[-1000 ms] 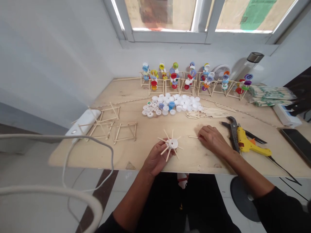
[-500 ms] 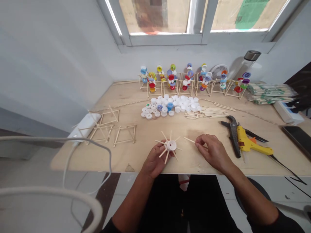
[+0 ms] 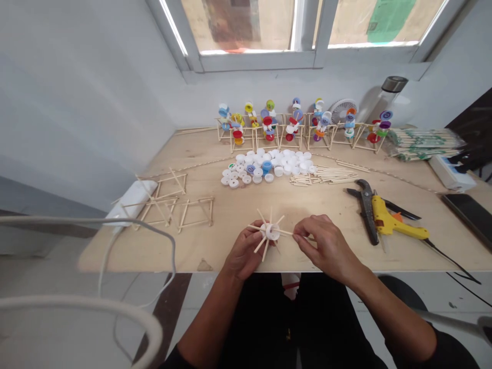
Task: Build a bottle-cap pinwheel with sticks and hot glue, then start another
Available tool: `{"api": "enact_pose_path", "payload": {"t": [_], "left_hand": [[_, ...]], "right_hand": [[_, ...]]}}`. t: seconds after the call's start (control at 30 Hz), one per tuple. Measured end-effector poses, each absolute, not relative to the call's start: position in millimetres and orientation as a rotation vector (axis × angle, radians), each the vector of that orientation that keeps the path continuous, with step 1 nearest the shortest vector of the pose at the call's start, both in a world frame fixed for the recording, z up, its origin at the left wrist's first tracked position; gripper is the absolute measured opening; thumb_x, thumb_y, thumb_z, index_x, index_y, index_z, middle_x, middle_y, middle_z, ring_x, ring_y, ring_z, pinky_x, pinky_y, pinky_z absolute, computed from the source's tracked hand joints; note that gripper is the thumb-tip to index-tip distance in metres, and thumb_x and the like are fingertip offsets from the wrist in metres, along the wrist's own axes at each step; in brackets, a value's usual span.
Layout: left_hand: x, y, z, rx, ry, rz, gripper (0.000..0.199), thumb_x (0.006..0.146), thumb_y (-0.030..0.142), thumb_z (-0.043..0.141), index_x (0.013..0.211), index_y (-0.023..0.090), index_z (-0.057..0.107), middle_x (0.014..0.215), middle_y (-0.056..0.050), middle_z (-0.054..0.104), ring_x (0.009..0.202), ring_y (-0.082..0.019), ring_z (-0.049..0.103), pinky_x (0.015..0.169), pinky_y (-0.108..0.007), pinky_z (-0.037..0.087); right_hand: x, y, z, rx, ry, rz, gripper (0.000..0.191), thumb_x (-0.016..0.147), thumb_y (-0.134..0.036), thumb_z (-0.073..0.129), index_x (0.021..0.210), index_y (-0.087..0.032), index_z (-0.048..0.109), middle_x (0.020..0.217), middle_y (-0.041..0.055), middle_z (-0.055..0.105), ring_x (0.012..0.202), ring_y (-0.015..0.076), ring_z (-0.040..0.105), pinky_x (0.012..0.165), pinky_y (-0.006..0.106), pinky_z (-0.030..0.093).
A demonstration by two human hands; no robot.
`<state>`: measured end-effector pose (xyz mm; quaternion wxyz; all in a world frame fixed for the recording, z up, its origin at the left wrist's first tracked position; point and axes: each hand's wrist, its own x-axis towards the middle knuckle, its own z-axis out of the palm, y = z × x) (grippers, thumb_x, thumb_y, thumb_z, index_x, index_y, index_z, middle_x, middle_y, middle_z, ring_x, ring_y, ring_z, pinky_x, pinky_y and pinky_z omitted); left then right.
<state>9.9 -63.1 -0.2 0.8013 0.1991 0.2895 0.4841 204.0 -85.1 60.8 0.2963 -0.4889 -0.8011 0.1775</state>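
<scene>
Near the table's front edge, my left hand (image 3: 246, 249) grips a white cap hub (image 3: 272, 232) with several thin wooden sticks pointing outward like spokes. My right hand (image 3: 321, 243) is to the right of it, thumb and fingers pinched on a thin wooden stick (image 3: 285, 233). The stick's left end reaches the face of the hub; whether it has entered the cap's hole cannot be made out. A second stick seems to lie under the right fingers. White bottle caps (image 3: 286, 160) and loose sticks (image 3: 330, 175) are heaped beyond the hands.
Yellow glue gun (image 3: 388, 220) and black-handled pliers (image 3: 367, 210) lie at the right, near a phone (image 3: 469, 215). Stick frames (image 3: 197, 212) stand at the left beside a white power strip (image 3: 132, 201). Colourful cap wheels (image 3: 268, 125) line the back, by a bottle (image 3: 386, 102).
My right hand has moved left with its stick, whose tip has come up to the cap hub. The hub in my left hand has tilted slightly. The whole view has shifted a little.
</scene>
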Motion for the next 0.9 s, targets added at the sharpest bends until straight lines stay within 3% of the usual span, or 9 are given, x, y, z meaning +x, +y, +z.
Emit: {"api": "enact_pose_path", "payload": {"t": [0.9], "left_hand": [[18.0, -71.6, 8.5, 0.634, 0.715, 1.005, 0.028, 0.059, 0.019, 0.079, 0.085, 0.015, 0.069, 0.077, -0.003, 0.068, 0.07, -0.013, 0.06, 0.07, -0.024, 0.046]], "right_hand": [[196.4, -88.7, 58.4, -1.293, -2.218, 0.438, 0.013, 0.091, -0.021, 0.049, 0.081, -0.019, 0.058, 0.074, 0.0021, 0.064, 0.071, 0.0165, 0.056, 0.073, 0.032, 0.036]]}}
